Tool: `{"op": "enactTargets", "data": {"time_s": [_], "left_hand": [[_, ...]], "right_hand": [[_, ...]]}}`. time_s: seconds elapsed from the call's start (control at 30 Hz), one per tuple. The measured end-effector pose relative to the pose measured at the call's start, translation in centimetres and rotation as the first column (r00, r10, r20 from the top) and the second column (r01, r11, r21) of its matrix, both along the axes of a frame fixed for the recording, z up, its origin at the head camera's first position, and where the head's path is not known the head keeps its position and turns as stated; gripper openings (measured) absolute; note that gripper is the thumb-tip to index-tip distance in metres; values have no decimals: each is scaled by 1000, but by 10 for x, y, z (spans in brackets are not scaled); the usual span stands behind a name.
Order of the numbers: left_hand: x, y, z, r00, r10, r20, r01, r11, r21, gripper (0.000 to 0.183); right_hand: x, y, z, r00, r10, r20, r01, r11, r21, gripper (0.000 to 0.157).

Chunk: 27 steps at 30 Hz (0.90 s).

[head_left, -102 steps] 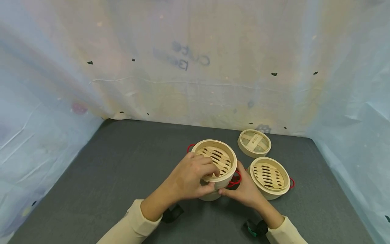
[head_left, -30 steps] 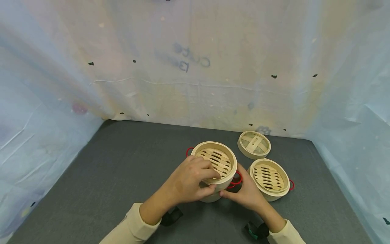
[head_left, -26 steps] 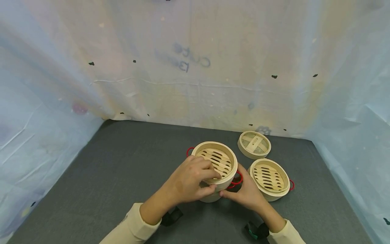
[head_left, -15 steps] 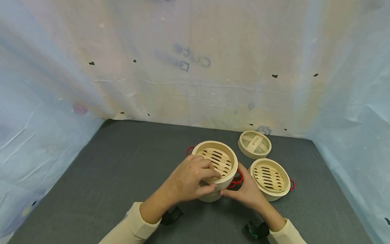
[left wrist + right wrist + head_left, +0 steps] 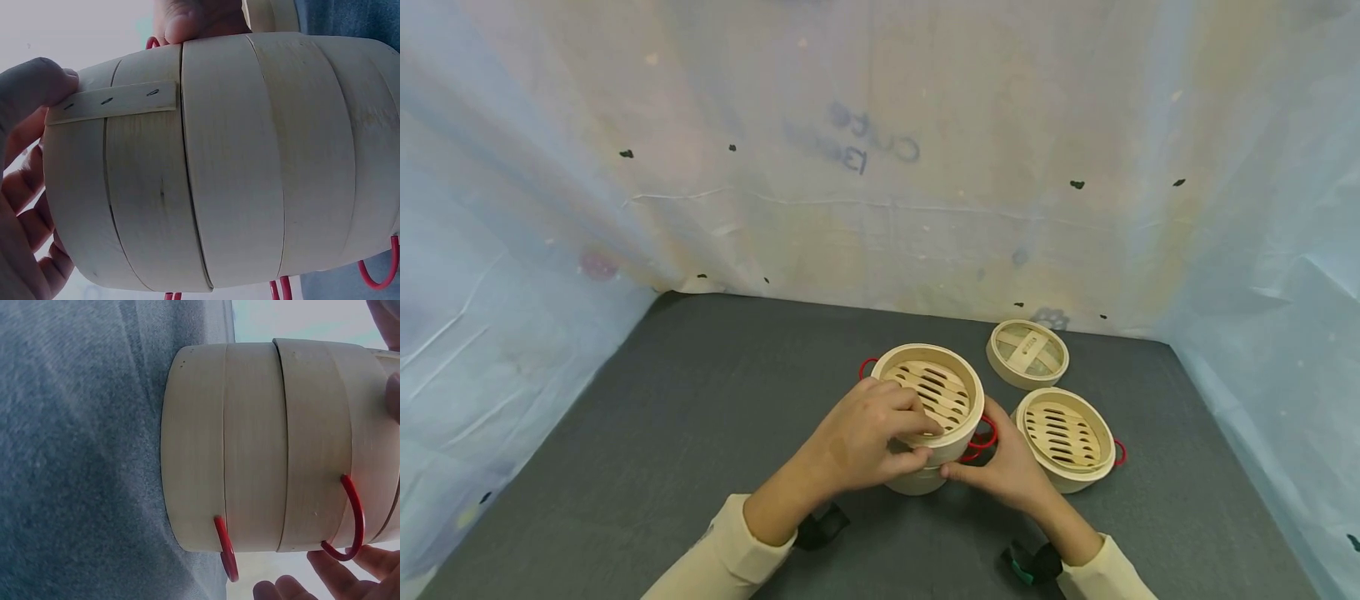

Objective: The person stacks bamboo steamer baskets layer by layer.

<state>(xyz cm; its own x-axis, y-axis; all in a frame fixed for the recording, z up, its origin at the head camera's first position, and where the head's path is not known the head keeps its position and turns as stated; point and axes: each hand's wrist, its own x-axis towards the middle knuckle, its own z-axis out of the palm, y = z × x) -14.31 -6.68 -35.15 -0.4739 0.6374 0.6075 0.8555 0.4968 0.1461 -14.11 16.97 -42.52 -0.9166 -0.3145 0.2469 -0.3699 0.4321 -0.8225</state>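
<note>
In the head view a stack of bamboo steamer baskets (image 5: 950,454) stands left of a second steamer, its slatted top tier uncovered. My left hand (image 5: 876,433) pinches the near rim of the top tier, fingers inside and thumb outside. On the stack's right side, my right hand (image 5: 1007,467) grips the wall lower down, thumb at the front. Its other fingers are partly hidden behind the stack. Red loop handles (image 5: 983,433) stick out beside that hand. The left wrist view shows the tier walls (image 5: 237,156) close up; the right wrist view shows the stack's base (image 5: 194,450) on the table.
Just right of my right hand sits another slatted bamboo steamer (image 5: 1101,467) with red handles. Behind it lies a round woven lid (image 5: 1028,379). Dark grey cloth (image 5: 737,367) covers the table, with pale plastic sheeting (image 5: 880,250) hanging at the back and sides.
</note>
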Motion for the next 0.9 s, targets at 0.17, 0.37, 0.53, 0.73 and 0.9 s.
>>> {"op": "enactTargets", "data": {"time_s": [0.17, 0.37, 0.53, 0.73, 0.9], "left_hand": [[0, 0, 0, 1000, -2, 1, 2, 1000, 2, 20], [0, 0, -2, 1000, -9, -2, 9, 1000, 2, 19], [1, 0, -3, 1000, -9, -17, 9, 1000, 5, 20], [0, 0, -3, 1000, -17, 4, 16, 1000, 23, 21], [1, -3, -6, 1000, 15, -3, -15, 997, 80, 30]], "right_hand": [[0, 0, 1, 1000, 9, 9, -9, 1000, -17, 99], [0, 0, 1, 1000, 2, 2, -2, 1000, -6, 99], [0, 0, 1, 1000, 3, 1, -3, 1000, -8, 99], [0, 1, 0, 1000, -3, 2, 3, 1000, -2, 100], [0, 1, -1, 1000, -12, -7, 12, 1000, 23, 101]]}}
